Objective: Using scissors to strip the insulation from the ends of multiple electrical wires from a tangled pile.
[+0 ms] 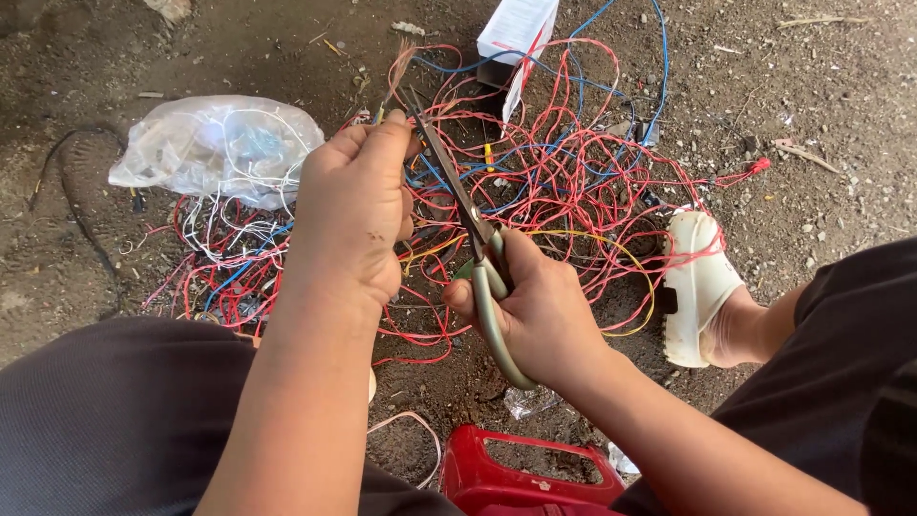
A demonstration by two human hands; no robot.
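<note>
My left hand [351, 208] pinches a thin wire [399, 67] whose bare copper strands fan out above my fingers. My right hand [535, 311] grips the pale green handles of a large pair of scissors [468, 218]. The blades point up and left, and their tip meets the wire just beside my left thumb. Both hands hover over a tangle of red, blue and yellow wires [564, 172] lying on the dirt ground.
A clear plastic bag [218, 145] with white wires lies at the left. A white box [518, 29] sits at the top. My foot in a white sandal [695, 285] rests at the right, and a red plastic stool [516, 470] is below.
</note>
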